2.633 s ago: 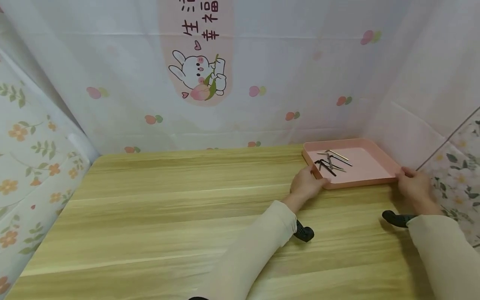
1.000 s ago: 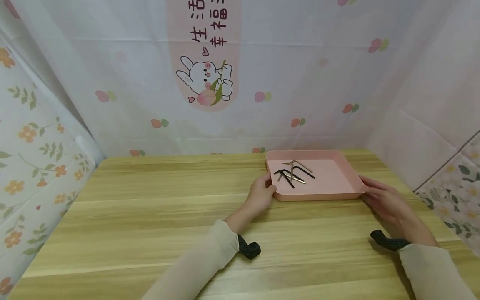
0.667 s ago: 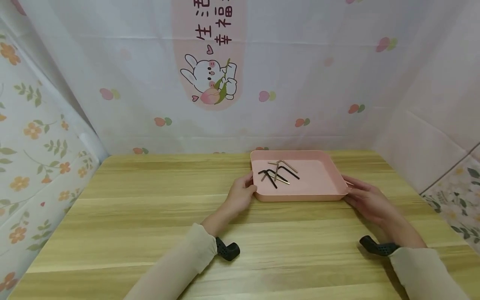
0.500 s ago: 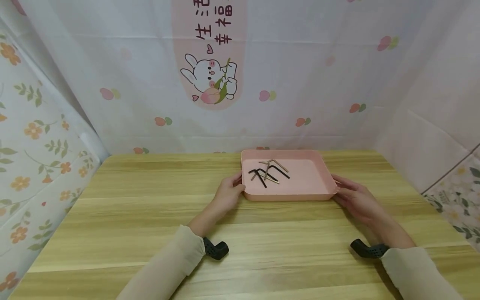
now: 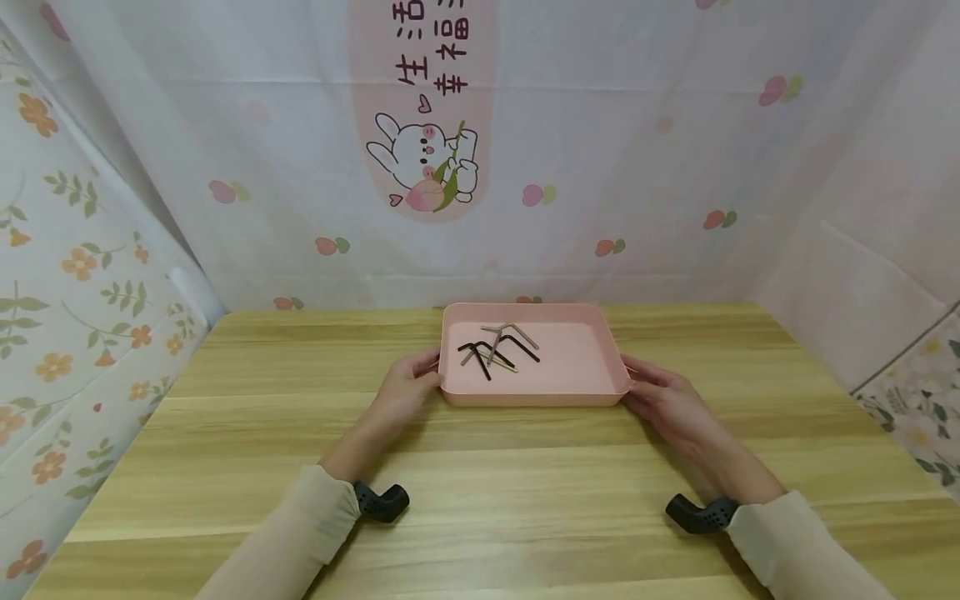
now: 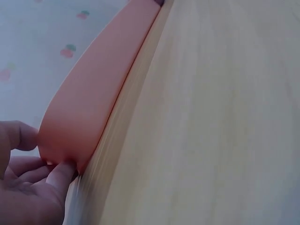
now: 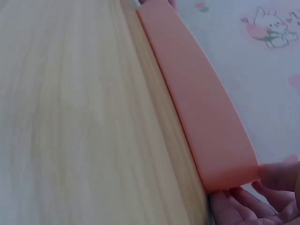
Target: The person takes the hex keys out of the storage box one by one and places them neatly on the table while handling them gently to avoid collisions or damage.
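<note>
A shallow pink tray (image 5: pixel 577 358) is close over the wooden table toward its back, near the middle. Several L-shaped hex keys (image 5: pixel 522 348), some black and some brass-coloured, lie jumbled in its left half. My left hand (image 5: pixel 397 398) grips the tray's left side by the front corner. At the opposite side, my right hand (image 5: pixel 675 410) holds the right front corner. Both wrist views show the tray's outer wall (image 6: pixel 89 89), with a thumb near the rim and fingers at the lower edge. The far fingers are partly hidden by the tray.
The wood-grain table (image 5: pixel 510 517) stretches around the tray. Behind it hangs a white curtain (image 5: pixel 622 150) with a printed rabbit, and floral cloth (image 5: pixel 82 333) borders the left. Black curved wrist mounts (image 5: pixel 382 503) stick out from both sleeves.
Both hands have moved the tray leftward from the table's back right corner to near the middle. The hex keys have travelled with it, and the grip on both sides has stayed.
</note>
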`<action>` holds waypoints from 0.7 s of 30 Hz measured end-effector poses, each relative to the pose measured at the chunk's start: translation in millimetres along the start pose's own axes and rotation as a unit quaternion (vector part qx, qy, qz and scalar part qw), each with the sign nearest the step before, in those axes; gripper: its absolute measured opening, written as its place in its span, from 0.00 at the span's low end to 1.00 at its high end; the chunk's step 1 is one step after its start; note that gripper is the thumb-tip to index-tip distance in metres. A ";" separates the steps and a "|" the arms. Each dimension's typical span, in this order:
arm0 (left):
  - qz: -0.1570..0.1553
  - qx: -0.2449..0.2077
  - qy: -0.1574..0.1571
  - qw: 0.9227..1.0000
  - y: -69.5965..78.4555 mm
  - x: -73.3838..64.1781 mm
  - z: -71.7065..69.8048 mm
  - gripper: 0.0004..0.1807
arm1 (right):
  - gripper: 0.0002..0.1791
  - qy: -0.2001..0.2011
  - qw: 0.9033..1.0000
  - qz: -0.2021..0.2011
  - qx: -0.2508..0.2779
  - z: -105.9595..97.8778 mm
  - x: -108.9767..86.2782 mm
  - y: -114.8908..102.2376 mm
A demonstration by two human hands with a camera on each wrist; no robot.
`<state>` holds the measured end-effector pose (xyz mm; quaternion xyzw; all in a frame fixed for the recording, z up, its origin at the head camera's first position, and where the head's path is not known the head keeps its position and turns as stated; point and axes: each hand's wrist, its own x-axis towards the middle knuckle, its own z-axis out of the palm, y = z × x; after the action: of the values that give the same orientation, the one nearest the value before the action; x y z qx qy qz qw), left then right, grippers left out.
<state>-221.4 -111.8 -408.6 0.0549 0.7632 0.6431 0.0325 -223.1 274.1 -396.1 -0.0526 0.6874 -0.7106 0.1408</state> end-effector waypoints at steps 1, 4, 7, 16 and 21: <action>-0.003 0.000 0.000 1.000 -0.2 -1.0 -2.9 0.32 | 0.34 0.001 1.000 0.001 -0.004 2.8 0.8 0.2; -0.006 0.000 -0.005 1.000 -0.4 -3.5 -10.6 0.32 | 0.33 0.002 1.000 0.003 -0.015 10.6 4.1 0.6; -0.005 -0.005 -0.012 1.000 -0.6 -5.3 -17.0 0.33 | 0.32 0.000 1.000 0.004 -0.029 16.9 7.0 1.1; -0.015 -0.018 -0.037 0.999 -1.5 -8.3 -25.5 0.33 | 0.32 0.006 1.000 0.017 -0.024 25.6 9.3 0.2; -0.014 -0.012 -0.040 0.999 -1.3 -11.6 -24.1 0.33 | 0.32 0.006 0.999 0.025 -0.023 26.7 7.4 -0.8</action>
<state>-212.8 -137.1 -406.0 0.0696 0.7542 0.6490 0.0721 -223.1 246.4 -394.9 -0.0340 0.7053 -0.6915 0.1528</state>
